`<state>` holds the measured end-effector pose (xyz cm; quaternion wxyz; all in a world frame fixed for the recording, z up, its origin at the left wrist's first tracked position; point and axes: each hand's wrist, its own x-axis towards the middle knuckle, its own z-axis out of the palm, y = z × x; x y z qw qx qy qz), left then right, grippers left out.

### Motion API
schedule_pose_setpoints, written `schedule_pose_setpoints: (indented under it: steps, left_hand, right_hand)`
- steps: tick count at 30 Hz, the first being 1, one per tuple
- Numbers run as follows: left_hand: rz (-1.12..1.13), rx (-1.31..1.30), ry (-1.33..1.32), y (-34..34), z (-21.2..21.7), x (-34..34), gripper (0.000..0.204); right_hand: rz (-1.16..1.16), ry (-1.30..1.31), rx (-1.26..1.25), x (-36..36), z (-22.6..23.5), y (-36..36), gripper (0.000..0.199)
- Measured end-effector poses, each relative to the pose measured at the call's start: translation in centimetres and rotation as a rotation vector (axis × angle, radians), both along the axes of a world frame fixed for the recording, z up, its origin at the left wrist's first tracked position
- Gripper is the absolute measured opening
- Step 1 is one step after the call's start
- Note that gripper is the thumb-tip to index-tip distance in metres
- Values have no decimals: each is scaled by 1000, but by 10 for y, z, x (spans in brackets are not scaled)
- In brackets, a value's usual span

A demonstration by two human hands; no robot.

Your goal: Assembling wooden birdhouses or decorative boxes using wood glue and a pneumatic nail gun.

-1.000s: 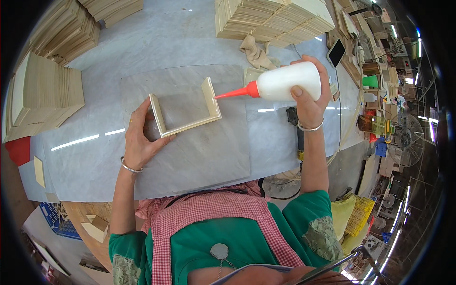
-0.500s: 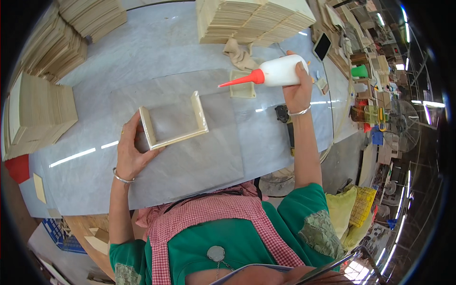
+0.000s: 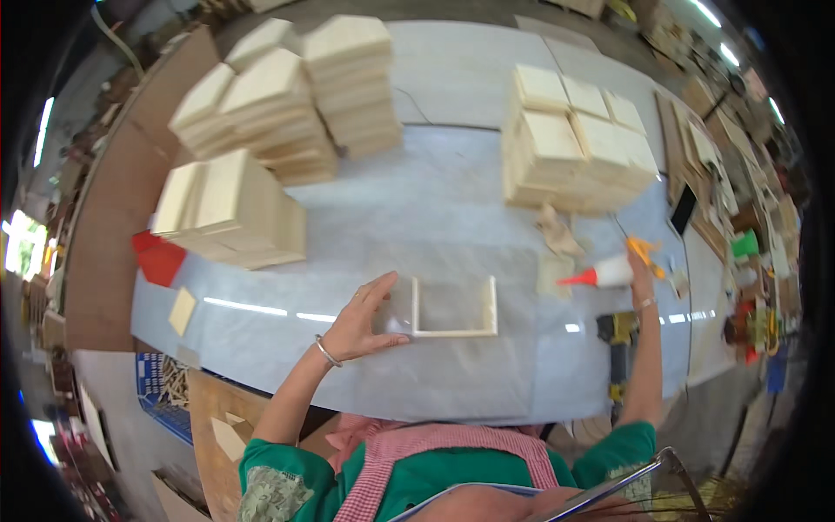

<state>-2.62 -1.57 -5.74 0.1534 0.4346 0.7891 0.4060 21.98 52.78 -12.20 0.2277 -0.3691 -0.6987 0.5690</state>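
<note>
A three-sided pale wooden frame, its gap facing away from me, lies on the grey mat in front of me. Left of it my left hand is open, thumb and fingers spread, a small gap away from the wood. Farther right, my right hand is closed round the bottom end of a white squeeze bottle. The bottle's red pointed nozzle points left, over a pale, shallow tray-like piece. Motion blurs the fingers on the bottle somewhat.
Tall stacks of wooden boards stand at the left and back, with another stack at the back right. A crumpled cloth, orange-handled tool, phone and yellow-black power tool lie on the right.
My left hand has let go of the wooden frame, which now rests on the mat. My right hand has lowered the bottle toward the table's right side. The view has tilted up and shifted.
</note>
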Motion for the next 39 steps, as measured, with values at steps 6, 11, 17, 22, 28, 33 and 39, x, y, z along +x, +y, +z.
schedule_pose_setpoints:
  steps: [6,11,17,22,28,33,39]
  left_hand:
    - [261,31,495,-18,127,-80,57]
    - [696,-153,905,0,195,-176,63]
    - [900,-481,637,17,196,-226,95]
    - [884,-527,543,29,200,-236,97]
    - [892,-490,549,26,199,-241,90]
    - [978,-349,745,15,204,-212,80]
    - [709,240,1013,18,191,-123,70]
  right_hand:
    - [106,-303,264,-18,24,-10,38]
    - [7,-143,450,-22,57,-45,39]
    - [67,-100,561,-16,80,-75,37]
    - [74,-73,557,-16,93,-97,36]
    - [148,-20,587,-28,101,-114,32]
    - [199,55,702,-32,120,-132,27]
    - [197,248,722,-44,147,-188,13]
